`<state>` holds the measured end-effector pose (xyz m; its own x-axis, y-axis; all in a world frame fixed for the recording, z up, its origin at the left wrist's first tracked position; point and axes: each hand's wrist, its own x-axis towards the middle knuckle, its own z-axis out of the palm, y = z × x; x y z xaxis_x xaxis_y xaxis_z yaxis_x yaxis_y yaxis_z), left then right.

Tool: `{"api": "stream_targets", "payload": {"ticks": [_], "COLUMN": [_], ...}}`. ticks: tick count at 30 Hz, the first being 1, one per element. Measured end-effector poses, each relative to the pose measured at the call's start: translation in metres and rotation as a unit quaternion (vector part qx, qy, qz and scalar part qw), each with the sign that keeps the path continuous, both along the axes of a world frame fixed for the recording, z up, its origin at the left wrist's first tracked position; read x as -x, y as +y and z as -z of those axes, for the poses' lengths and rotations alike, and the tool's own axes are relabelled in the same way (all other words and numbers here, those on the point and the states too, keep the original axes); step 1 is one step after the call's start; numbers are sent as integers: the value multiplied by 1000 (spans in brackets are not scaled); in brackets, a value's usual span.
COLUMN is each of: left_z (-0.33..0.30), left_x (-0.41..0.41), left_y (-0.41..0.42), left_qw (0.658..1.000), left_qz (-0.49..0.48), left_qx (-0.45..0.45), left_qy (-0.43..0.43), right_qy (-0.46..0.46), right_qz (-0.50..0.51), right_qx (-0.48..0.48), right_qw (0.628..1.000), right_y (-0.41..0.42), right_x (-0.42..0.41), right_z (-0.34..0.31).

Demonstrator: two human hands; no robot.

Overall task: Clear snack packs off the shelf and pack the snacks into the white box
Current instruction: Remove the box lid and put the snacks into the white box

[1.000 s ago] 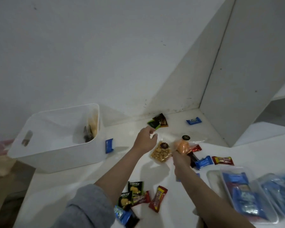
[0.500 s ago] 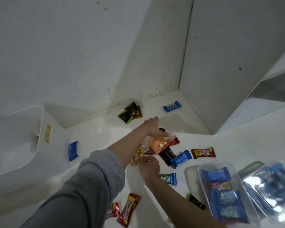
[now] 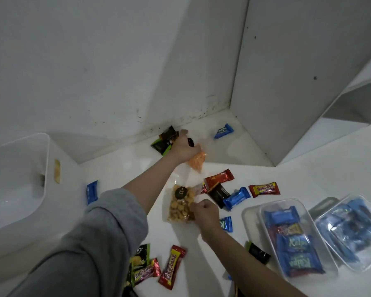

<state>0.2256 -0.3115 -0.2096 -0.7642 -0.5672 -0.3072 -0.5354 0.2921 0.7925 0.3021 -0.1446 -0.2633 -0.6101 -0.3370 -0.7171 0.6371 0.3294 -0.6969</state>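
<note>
Orange snack bag (image 3: 196, 162) gripped at its top in the left hand (image 3: 183, 150), fist closed around the neck, lifted off the shelf (image 3: 223, 151) near the back corner. Nut bag (image 3: 180, 205) pinched at its right edge by the right hand (image 3: 204, 211), fingers curled onto the clear film, lying flat mid-shelf. White box (image 3: 45, 168) far over at the left edge, well apart from both hands.

Risks, as judged from here: slippery film sliding out of a thin pinch once the nut bag comes up, its weight hanging from one edge. Long carry leftward across the shelf, with the sleeve likely to sweep the blue wrapper (image 3: 92, 192) beside the box or nudge the red bar (image 3: 171, 267) at the front edge onto the floor. Dark packets (image 3: 165, 140) against the back wall, touching the left knuckles, easily left behind or pushed deeper into the corner. Clear tray (image 3: 296, 239) at the right edge crowded close to loose candies, open to a knock from the right forearm.
</note>
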Motion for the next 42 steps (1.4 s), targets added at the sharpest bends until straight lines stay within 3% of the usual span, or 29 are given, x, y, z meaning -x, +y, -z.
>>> {"api": "stream_targets", "payload": {"ticks": [5,9,13,20,26,29,34,40,42], "left_z": [-44,-78,-116,-162,-163,-153,-126,-86,-73], "left_x": [-54,-104,-165,-293,-375,-401,-428,-438,-437], "left_y": [-22,-40,-56,-99,-143,-167,-204,-242,-251], "left_qw": [991,978,968,949,936,932,954,964,964], "left_qz": [-94,-155,-188,-215,-272,-291,-264,-246,-210], "left_qx": [-3,-30,-44,-14,49,26,21,32,14], "left_qy": [92,137,161,232,220,217,143,-92,-164], "right_qy": [-157,-179,-105,13,31,36,53,77,45], "right_qz": [-16,-105,-140,-81,-8,-8,-45,-126,-141], "right_qx": [188,289,288,270,192,178,147,76,53], "right_qw": [969,935,942,959,981,983,987,986,988], "right_y": [4,-2,-25,-71,-129,-164,-232,-304,-320], "right_x": [-18,-51,-90,-140,-176,-191,-218,-249,-254], "right_z": [-33,-72,-112,-164,-198,-209,-209,-172,-160]}}
